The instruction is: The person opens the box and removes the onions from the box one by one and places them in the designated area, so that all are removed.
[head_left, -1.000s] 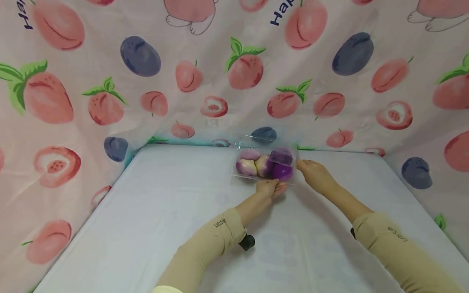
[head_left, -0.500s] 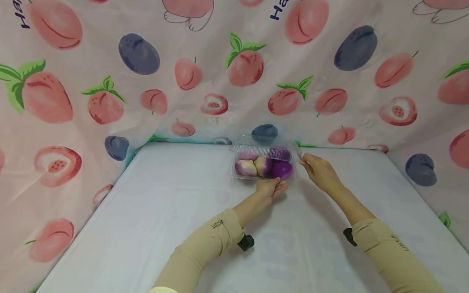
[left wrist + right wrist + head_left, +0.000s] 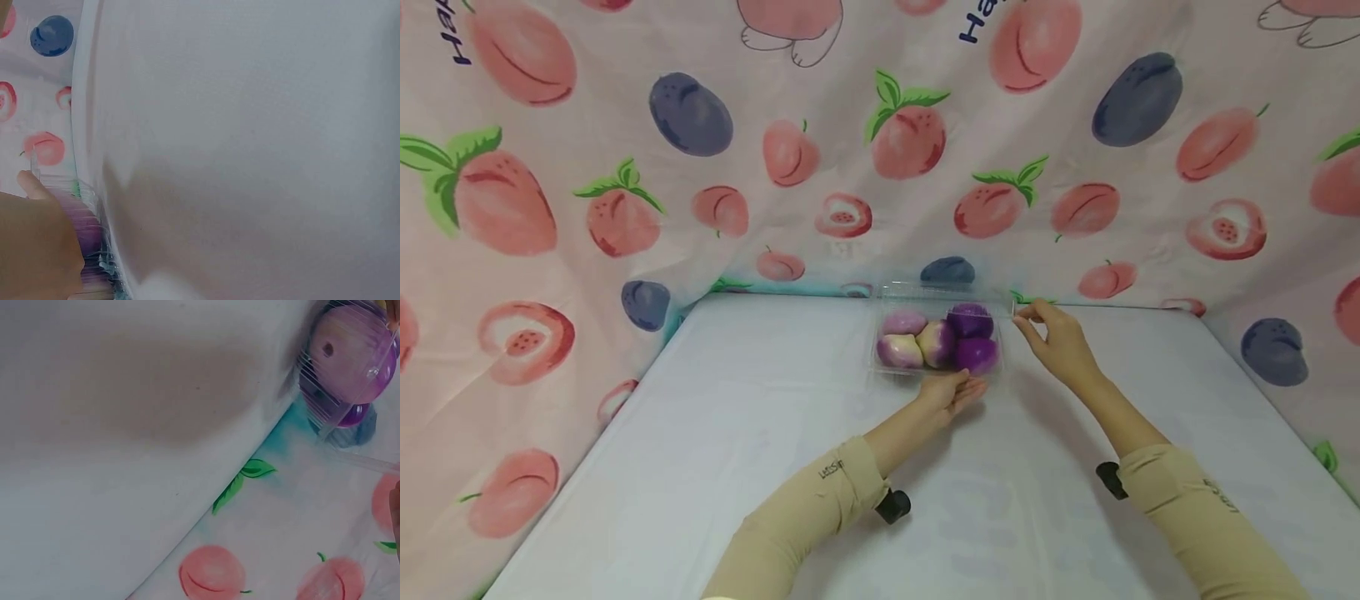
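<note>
A clear plastic clamshell box point(image 3: 880, 358) stands near the back edge of the table, its lid point(image 3: 936, 292) raised and tilted back. Inside lie several round purple and cream pieces of produce point(image 3: 975, 356), perhaps turnips; their exact kind is unclear. My left hand point(image 3: 942, 398) holds the box's front rim, thumb on top and the other fingers fairly straight below. In the left wrist view, the thumb of that left hand point(image 3: 40, 244) lies by the clear rim. My right hand point(image 3: 1060, 342) pinches the lid's right corner. Only fingertips of it show in the right wrist view.
A white cloth covers the table point(image 3: 760, 467). Behind and beside it hangs a fruit-print curtain point(image 3: 842, 125), close to the back of the box. Black wrist cameras point(image 3: 893, 506) hang under both sleeves.
My right hand has moved slightly up and right, lifting the lid back so it no longer covers the produce. The left hand stays at the box's front.
</note>
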`<state>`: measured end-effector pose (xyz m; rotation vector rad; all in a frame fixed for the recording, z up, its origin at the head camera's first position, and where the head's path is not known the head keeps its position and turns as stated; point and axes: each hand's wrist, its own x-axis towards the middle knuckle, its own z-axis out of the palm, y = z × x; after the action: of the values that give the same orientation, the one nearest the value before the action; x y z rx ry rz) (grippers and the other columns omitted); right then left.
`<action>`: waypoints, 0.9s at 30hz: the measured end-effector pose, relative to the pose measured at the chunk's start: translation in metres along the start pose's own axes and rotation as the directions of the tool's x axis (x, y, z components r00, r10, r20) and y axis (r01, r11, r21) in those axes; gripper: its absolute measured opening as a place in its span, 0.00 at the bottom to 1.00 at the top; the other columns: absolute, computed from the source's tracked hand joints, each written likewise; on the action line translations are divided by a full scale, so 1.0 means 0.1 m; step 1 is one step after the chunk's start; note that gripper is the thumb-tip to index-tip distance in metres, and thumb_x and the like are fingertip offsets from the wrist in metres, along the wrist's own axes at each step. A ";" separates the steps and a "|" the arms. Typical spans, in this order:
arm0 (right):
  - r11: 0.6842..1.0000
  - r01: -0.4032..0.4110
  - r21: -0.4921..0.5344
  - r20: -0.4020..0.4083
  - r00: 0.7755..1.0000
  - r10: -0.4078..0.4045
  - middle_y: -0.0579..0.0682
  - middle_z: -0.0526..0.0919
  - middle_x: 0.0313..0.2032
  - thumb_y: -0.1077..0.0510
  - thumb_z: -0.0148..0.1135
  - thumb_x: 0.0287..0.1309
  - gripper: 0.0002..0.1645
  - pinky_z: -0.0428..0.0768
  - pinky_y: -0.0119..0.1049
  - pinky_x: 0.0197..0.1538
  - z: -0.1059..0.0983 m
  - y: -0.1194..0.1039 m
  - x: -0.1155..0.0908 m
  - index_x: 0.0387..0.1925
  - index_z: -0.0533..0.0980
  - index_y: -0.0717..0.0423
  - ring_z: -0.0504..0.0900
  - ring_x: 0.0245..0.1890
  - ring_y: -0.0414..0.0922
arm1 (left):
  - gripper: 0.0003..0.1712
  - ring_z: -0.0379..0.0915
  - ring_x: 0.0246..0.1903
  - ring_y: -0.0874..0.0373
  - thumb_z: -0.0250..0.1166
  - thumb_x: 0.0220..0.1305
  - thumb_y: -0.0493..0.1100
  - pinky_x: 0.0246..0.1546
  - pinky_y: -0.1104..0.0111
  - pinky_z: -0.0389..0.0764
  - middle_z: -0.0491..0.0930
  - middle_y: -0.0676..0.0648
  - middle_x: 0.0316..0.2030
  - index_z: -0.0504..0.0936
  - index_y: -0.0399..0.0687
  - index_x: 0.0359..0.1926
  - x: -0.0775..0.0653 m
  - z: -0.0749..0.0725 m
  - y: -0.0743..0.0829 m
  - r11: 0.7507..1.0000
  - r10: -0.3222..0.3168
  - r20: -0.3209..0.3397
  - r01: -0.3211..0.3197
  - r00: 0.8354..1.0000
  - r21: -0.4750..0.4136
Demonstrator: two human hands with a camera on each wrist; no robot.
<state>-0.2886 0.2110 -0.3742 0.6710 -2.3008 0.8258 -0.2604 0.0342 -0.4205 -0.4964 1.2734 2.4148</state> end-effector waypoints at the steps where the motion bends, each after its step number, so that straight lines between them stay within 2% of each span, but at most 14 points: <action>1: 1.000 -0.010 0.005 -0.002 1.000 0.010 0.63 0.82 0.34 0.66 0.62 0.57 0.06 0.78 0.55 0.43 0.00 -0.01 0.01 0.35 0.74 0.65 0.81 0.39 0.61 | 0.17 0.74 0.54 0.42 0.52 0.68 0.32 0.53 0.63 0.77 0.73 0.26 0.53 0.72 0.19 0.51 -0.02 0.00 0.00 1.000 -0.005 -0.001 0.005 1.000 -0.004; 4: 1.000 -0.020 0.000 0.002 1.000 0.020 0.63 0.82 0.35 0.65 0.65 0.54 0.11 0.77 0.54 0.47 0.00 -0.04 0.03 0.37 0.73 0.66 0.80 0.40 0.61 | 0.17 0.72 0.56 0.41 0.52 0.68 0.32 0.54 0.62 0.76 0.72 0.25 0.54 0.71 0.19 0.52 -0.06 0.00 -0.01 1.000 -0.019 0.001 0.019 1.000 -0.015; 8: 0.999 -0.031 -0.038 -0.019 0.999 0.030 0.62 0.82 0.34 0.66 0.68 0.49 0.13 0.77 0.53 0.44 0.00 -0.05 0.03 0.35 0.73 0.65 0.80 0.38 0.59 | 0.17 0.70 0.57 0.38 0.52 0.68 0.32 0.56 0.60 0.75 0.70 0.25 0.55 0.70 0.20 0.53 -0.10 -0.01 -0.03 0.999 -0.035 0.016 0.036 0.999 -0.032; 11: 0.998 -0.039 -0.043 -0.041 0.998 0.037 0.61 0.82 0.32 0.66 0.67 0.51 0.10 0.78 0.52 0.43 0.00 -0.06 0.05 0.33 0.73 0.64 0.80 0.37 0.58 | 0.15 0.70 0.57 0.38 0.53 0.68 0.32 0.56 0.60 0.75 0.70 0.25 0.55 0.71 0.21 0.51 -0.11 -0.03 -0.03 0.998 -0.045 0.015 0.045 0.999 -0.043; 15: 0.998 -0.060 0.002 -0.052 0.997 0.060 0.62 0.82 0.34 0.65 0.65 0.54 0.09 0.78 0.52 0.45 0.02 -0.09 0.10 0.34 0.73 0.65 0.81 0.38 0.59 | 0.15 0.70 0.57 0.38 0.53 0.68 0.31 0.56 0.60 0.75 0.70 0.25 0.56 0.72 0.22 0.50 -0.16 -0.10 -0.03 0.997 -0.067 0.014 0.067 0.998 -0.050; 19: 0.991 -0.111 0.070 -0.065 0.991 0.116 0.64 0.82 0.36 0.65 0.62 0.58 0.09 0.78 0.51 0.47 0.01 -0.11 0.17 0.37 0.72 0.66 0.82 0.40 0.60 | 0.17 0.67 0.59 0.38 0.51 0.69 0.32 0.59 0.58 0.72 0.69 0.26 0.58 0.69 0.25 0.55 -0.26 -0.18 0.00 0.994 -0.108 0.071 0.106 0.992 0.030; 23: 0.988 -0.128 0.091 -0.087 0.987 0.136 0.65 0.82 0.36 0.66 0.60 0.59 0.09 0.78 0.50 0.47 0.00 -0.09 0.22 0.37 0.70 0.68 0.83 0.39 0.61 | 0.20 0.64 0.61 0.36 0.49 0.71 0.34 0.62 0.56 0.68 0.67 0.26 0.60 0.66 0.27 0.60 -0.38 -0.24 0.04 0.981 -0.155 0.172 0.131 0.973 0.145; 25: 0.986 -0.130 0.105 -0.093 0.986 0.140 0.66 0.82 0.35 0.67 0.59 0.60 0.09 0.78 0.49 0.46 0.00 -0.09 0.24 0.38 0.69 0.70 0.83 0.39 0.61 | 0.22 0.64 0.62 0.36 0.48 0.71 0.35 0.62 0.55 0.67 0.66 0.26 0.60 0.65 0.27 0.62 -0.47 -0.27 0.08 0.970 -0.167 0.225 0.119 0.960 0.213; 27: 0.985 -0.133 0.114 -0.095 0.985 0.144 0.66 0.81 0.36 0.67 0.58 0.60 0.09 0.78 0.49 0.46 0.01 -0.09 0.25 0.38 0.69 0.71 0.82 0.39 0.62 | 0.22 0.65 0.62 0.37 0.49 0.71 0.36 0.62 0.55 0.68 0.67 0.27 0.61 0.65 0.28 0.62 -0.56 -0.30 0.14 0.946 -0.153 0.283 0.057 0.947 0.319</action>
<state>-0.3008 0.1983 -0.3548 0.5051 -2.2412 1.0310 -0.2138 -0.0070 -0.4002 -0.0933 1.4058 2.0520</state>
